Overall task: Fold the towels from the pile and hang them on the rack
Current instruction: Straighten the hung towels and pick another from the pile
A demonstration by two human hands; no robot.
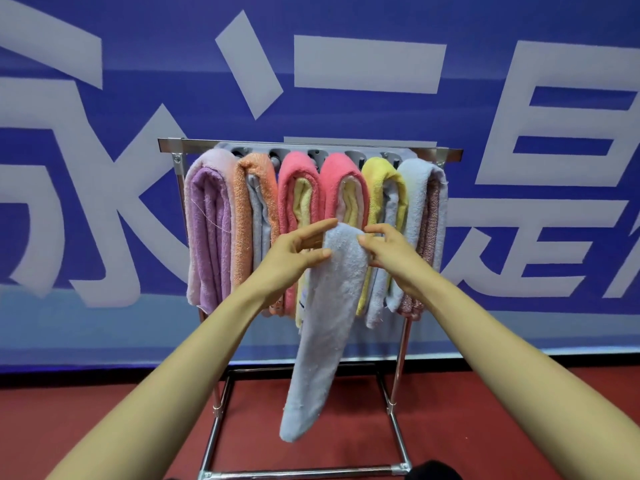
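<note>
Forearms (173, 375) reach in: left hand (294, 258) and right hand (394, 258) pinch the grey towel (329, 323) by its top fold, fingers (379, 231) either side; it hangs long-axis down, just before the crowded rack (311, 145).

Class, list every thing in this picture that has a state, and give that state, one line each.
light blue towel: folded, dangling between both hands
left hand: pinches its top
right hand: pinches its top
rack: upright, loaded with towels
hung towels: folded, draped side by side
</note>
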